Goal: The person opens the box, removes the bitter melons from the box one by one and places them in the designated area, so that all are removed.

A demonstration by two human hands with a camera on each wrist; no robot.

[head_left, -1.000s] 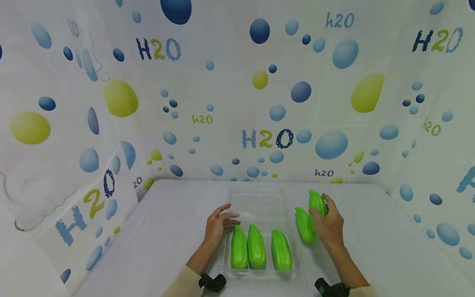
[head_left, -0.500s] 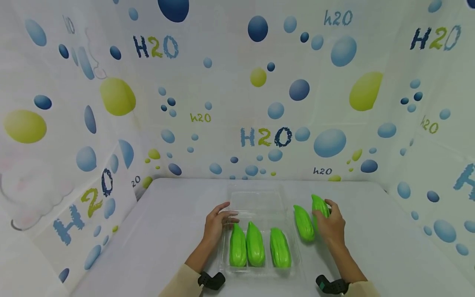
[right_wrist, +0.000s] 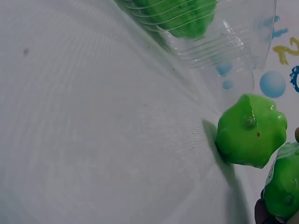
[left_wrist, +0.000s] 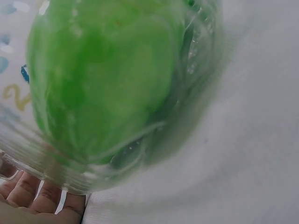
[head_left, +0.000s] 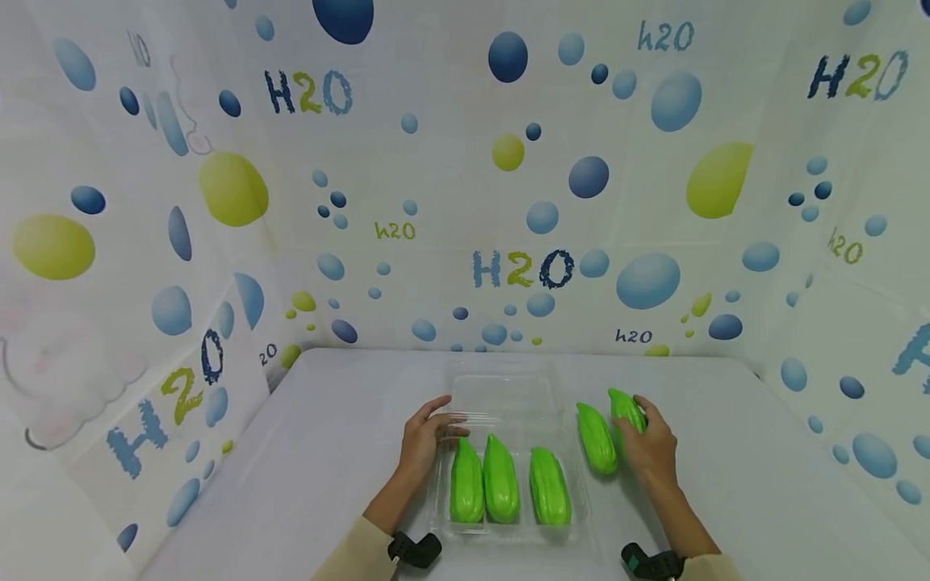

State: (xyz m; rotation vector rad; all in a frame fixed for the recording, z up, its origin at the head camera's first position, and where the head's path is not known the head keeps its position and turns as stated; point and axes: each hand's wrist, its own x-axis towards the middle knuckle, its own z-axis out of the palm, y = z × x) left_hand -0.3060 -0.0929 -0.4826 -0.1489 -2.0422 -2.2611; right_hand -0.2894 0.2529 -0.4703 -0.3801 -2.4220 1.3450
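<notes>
My right hand (head_left: pixel 651 444) holds a green ridged gourd (head_left: pixel 625 409) with a pointed end, right of the clear plastic container. Another like gourd (head_left: pixel 597 440) lies on the table just left of it; the right wrist view shows that gourd (right_wrist: pixel 251 131) end-on beside the held gourd (right_wrist: pixel 286 179). Three gourds (head_left: pixel 501 480) stand side by side in the container (head_left: pixel 584 504), with a gap between the middle and right ones. My left hand (head_left: pixel 421 440) grips the container's left edge near the hinge; the left wrist view shows its fingers (left_wrist: pixel 45 198) beside the clear wall.
The container's clear lid (head_left: pixel 504 395) lies folded back behind it. White cloth covers the table (head_left: pixel 327 428). A printed curtain (head_left: pixel 436 161) with blue and green dots rises at the back and both sides. Each wrist wears a black camera (head_left: pixel 416 550).
The right hand and its gourd have come slightly nearer the person and a little to the right. The left hand, container and gourds inside look unmoved.
</notes>
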